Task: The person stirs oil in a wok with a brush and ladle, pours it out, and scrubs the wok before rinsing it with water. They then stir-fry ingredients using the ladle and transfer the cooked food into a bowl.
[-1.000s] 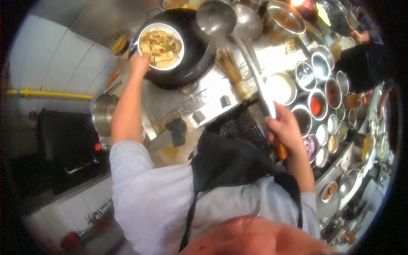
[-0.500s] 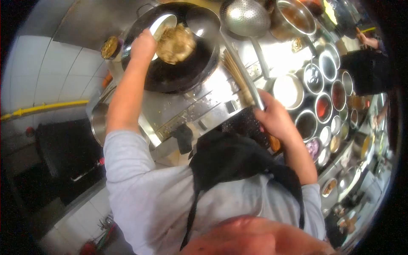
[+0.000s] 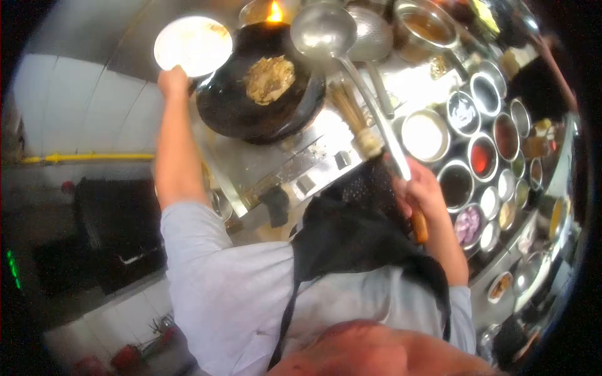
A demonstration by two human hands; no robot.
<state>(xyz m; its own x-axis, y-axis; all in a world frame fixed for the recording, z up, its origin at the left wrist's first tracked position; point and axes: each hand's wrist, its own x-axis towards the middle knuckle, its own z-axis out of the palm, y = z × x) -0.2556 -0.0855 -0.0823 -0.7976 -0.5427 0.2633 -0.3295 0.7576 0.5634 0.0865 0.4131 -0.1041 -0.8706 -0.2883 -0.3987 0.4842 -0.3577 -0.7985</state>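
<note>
My left hand (image 3: 174, 81) is closed on the edge of a white bowl (image 3: 193, 47), its whitish inside facing me with a few food bits near the rim. It is held up to the left of a black wok (image 3: 219, 106). A heap of brownish food (image 3: 269, 79) lies in the wok. In my right hand (image 3: 421, 191) is a long-handled ladle (image 3: 323, 34) with a wooden handle end; its metal head hangs over the wok's right rim. A bamboo brush (image 3: 360, 128) lies beside the ladle's shaft.
A perforated strainer (image 3: 370, 37) and a metal pot (image 3: 426, 25) of brown liquid sit behind the ladle. Flame (image 3: 274, 11) shows beyond the wok. Several metal containers of ingredients, one with chopped onion (image 3: 468, 227), stand on the right. Another person's arm (image 3: 555, 69) is at far right.
The bowl has moved from above the wok to its left and turned its inside toward me. The food now lies in the wok. My right hand and the ladle's handle have drawn back slightly.
</note>
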